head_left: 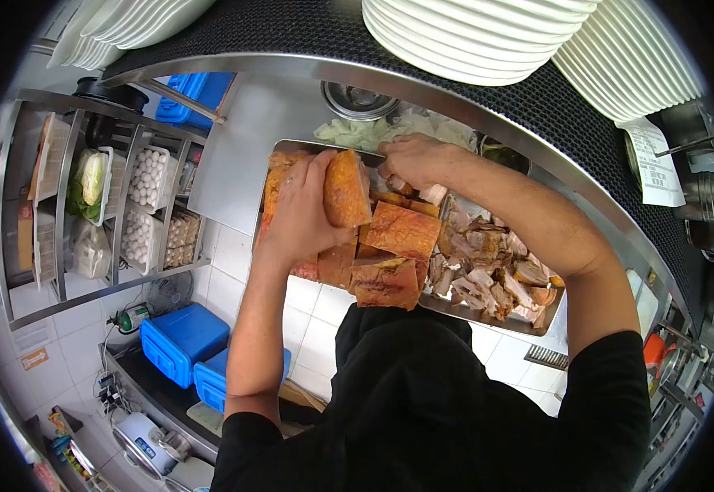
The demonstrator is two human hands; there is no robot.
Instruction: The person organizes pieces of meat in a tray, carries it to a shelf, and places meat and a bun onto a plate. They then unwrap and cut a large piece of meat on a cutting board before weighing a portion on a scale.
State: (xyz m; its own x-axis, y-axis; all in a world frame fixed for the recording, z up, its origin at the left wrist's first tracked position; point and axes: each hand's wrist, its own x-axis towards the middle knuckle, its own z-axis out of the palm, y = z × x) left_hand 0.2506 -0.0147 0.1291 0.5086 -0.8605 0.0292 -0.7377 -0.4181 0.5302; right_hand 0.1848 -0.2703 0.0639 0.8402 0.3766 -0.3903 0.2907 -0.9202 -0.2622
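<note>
A slab of crispy-skinned roast pork (346, 189) stands tilted in my left hand (301, 205), gripped between thumb and fingers. My right hand (416, 159) reaches in at the far side of the metal tray (488, 321), its fingers curled down around a small chunk of meat (400, 185) that they partly cover. More slabs with orange-brown skin, such as one roast pork slab (403, 230) in the middle, lie stacked on the left half of the tray. Loose chopped meat pieces (488, 279) fill the right half.
Behind the tray are pale sliced vegetables (365, 133) and a round metal container (361, 100). Stacked white plates (472, 37) sit on the shelf above, with a paper receipt (656, 164) hanging at right. Egg trays (150, 176) and blue bins (184, 340) stand left.
</note>
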